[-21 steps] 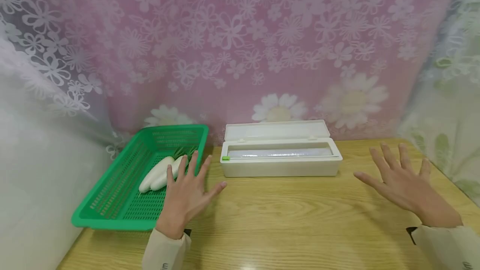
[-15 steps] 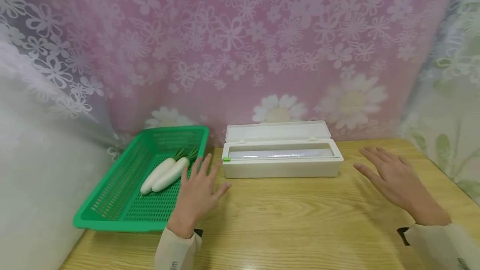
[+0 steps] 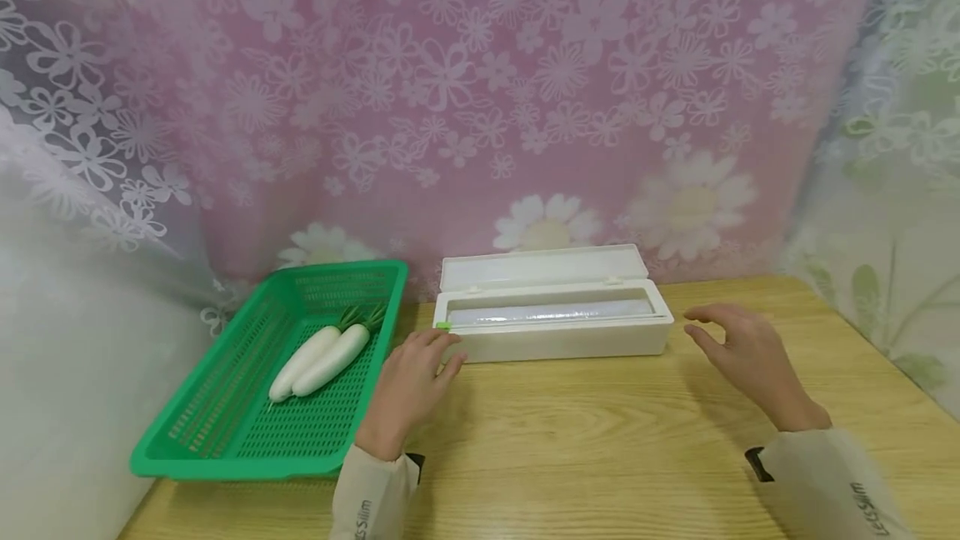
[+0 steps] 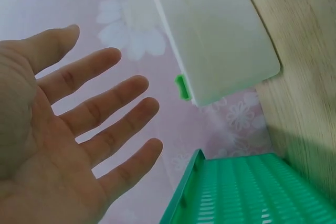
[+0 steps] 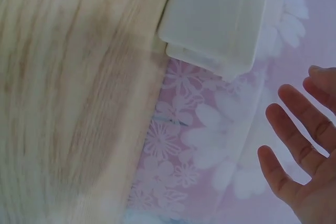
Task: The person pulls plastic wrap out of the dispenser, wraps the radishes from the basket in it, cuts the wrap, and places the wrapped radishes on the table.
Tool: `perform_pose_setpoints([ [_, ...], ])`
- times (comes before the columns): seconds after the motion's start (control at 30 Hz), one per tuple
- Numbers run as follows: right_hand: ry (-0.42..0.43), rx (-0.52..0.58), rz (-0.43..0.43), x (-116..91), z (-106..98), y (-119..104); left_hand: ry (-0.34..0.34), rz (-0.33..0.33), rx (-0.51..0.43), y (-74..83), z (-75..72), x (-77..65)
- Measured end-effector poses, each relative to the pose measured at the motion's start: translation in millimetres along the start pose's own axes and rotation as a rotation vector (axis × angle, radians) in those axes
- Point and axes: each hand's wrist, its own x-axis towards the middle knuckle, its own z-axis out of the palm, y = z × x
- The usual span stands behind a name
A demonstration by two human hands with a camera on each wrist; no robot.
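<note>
A white cling film dispenser [image 3: 555, 344] stands on the table with its lid [image 3: 543, 268] raised. Inside lies a roll of clear film [image 3: 551, 312], and a small green slide cutter [image 3: 443, 326] sits at its left front corner. My left hand [image 3: 411, 382], fingers slightly bent, hovers by that corner; the left wrist view shows a gap between its fingers [image 4: 128, 90] and the green cutter [image 4: 182, 87]. Just off the dispenser's right end is my right hand [image 3: 753, 361], thumb and fingers loosely bent with nothing between them.
To the left, a green plastic basket [image 3: 240, 467] holds two white radishes [image 3: 330, 361] with short green tops. A pink flowered curtain [image 3: 487, 107] hangs behind the wooden table [image 3: 585, 457], and pale sheeting [image 3: 67, 340] borders the left side.
Both hands have come inward toward the two ends of the dispenser, their spread fingers now more bent. The whole head view has shifted slightly. Basket and radishes stay in place.
</note>
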Motion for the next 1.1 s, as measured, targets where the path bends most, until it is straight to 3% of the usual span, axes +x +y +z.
perform_pose_setpoints([
  [0.17, -0.011, 0.013, 0.001, 3, 7, 0, 0.041, 0.007, -0.027, -3.7, 6.2, 11.3],
  [0.4, 0.019, 0.051, -0.031, 12, 16, 2, 0.095, -0.099, -0.155, -8.7, 11.6, 27.8],
  [0.57, 0.032, 0.069, -0.038, 15, 24, 4, 0.115, -0.087, -0.134, -13.6, 15.7, 34.7],
  [0.73, 0.04, 0.089, -0.058, 16, 32, 7, 0.091, -0.089, -0.098, -18.0, 21.1, 39.0],
  [1.1, -0.004, 0.131, -0.062, 30, 46, 6, 0.09, -0.054, -0.037, -25.9, 27.8, 44.2],
])
